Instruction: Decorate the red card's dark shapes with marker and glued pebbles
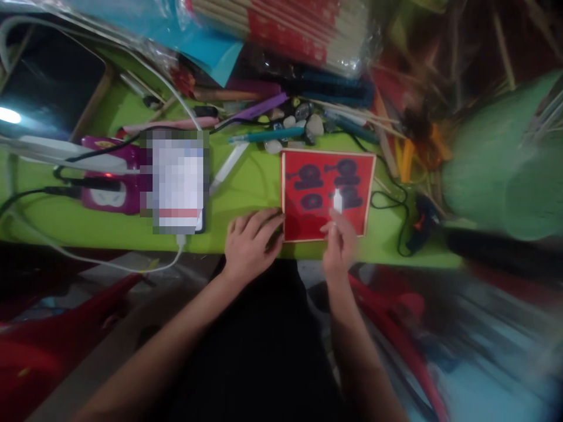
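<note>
A square red card (303,227) with dark rounded lettering lies on the green table, edged with thin pale wooden sticks. My left hand (251,239) rests palm down at its left edge, fingers spread and fingertips touching the border. Over the card's lower right part, my right hand (339,240) is closed around a small white bottle with a narrow tip (338,202), which points away from me. The bottle's lower end is hidden by my fingers, and the hand is slightly blurred.
Left of the card are a phone (178,181) on a cable and a purple power socket (109,190). Pens, pebbles (314,126) and bundled sticks (290,29) crowd the back. At right are a dark glue gun (420,225) with its cord and a green container (497,164).
</note>
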The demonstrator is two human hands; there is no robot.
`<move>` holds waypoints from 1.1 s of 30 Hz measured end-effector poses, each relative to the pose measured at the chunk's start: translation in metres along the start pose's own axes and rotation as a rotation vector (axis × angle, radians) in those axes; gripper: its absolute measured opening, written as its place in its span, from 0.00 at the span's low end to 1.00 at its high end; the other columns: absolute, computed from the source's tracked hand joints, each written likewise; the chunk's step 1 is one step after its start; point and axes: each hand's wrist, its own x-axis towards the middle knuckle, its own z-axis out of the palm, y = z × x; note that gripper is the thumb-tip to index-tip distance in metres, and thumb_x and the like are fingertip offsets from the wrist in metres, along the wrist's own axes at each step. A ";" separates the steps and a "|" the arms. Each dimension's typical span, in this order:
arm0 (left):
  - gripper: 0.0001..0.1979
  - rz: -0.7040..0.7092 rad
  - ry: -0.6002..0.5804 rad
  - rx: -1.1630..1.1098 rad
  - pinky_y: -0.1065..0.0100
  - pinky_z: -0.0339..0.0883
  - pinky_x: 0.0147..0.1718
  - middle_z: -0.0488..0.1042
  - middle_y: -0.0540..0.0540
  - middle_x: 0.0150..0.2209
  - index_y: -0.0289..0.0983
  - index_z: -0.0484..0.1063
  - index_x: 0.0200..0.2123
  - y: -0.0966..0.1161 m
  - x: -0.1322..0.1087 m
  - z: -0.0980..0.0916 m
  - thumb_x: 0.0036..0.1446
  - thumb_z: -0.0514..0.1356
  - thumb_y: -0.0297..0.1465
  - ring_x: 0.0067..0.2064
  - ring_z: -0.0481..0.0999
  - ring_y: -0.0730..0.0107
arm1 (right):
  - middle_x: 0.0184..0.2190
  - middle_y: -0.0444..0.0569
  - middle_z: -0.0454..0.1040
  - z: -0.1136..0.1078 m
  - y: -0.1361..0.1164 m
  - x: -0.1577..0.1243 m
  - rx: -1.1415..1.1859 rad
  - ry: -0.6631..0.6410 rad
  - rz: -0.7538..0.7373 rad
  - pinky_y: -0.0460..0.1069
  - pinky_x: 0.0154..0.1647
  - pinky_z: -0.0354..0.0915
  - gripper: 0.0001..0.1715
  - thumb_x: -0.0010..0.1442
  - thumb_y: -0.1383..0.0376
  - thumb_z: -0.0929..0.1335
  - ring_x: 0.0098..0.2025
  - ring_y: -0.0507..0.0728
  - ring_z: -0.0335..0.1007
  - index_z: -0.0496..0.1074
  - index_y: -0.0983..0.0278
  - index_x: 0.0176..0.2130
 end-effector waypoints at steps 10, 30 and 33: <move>0.24 -0.052 -0.054 -0.052 0.53 0.66 0.48 0.82 0.46 0.57 0.49 0.74 0.62 0.000 -0.003 0.000 0.63 0.65 0.29 0.52 0.77 0.53 | 0.38 0.43 0.82 0.002 -0.031 0.012 0.164 0.180 -0.057 0.53 0.38 0.78 0.11 0.65 0.68 0.73 0.35 0.55 0.81 0.75 0.55 0.47; 0.20 -0.045 -0.045 -0.008 0.53 0.67 0.46 0.82 0.47 0.56 0.50 0.77 0.57 0.002 -0.003 0.000 0.62 0.66 0.29 0.50 0.77 0.54 | 0.36 0.45 0.82 0.018 0.000 -0.001 0.189 0.078 0.157 0.55 0.41 0.80 0.07 0.66 0.61 0.73 0.37 0.57 0.82 0.76 0.58 0.45; 0.21 -0.044 -0.038 -0.013 0.53 0.67 0.47 0.82 0.47 0.56 0.51 0.77 0.58 0.002 -0.004 0.000 0.62 0.66 0.29 0.51 0.77 0.54 | 0.35 0.45 0.82 0.019 0.000 -0.001 0.168 0.075 0.113 0.56 0.42 0.80 0.06 0.66 0.62 0.73 0.37 0.57 0.83 0.76 0.58 0.45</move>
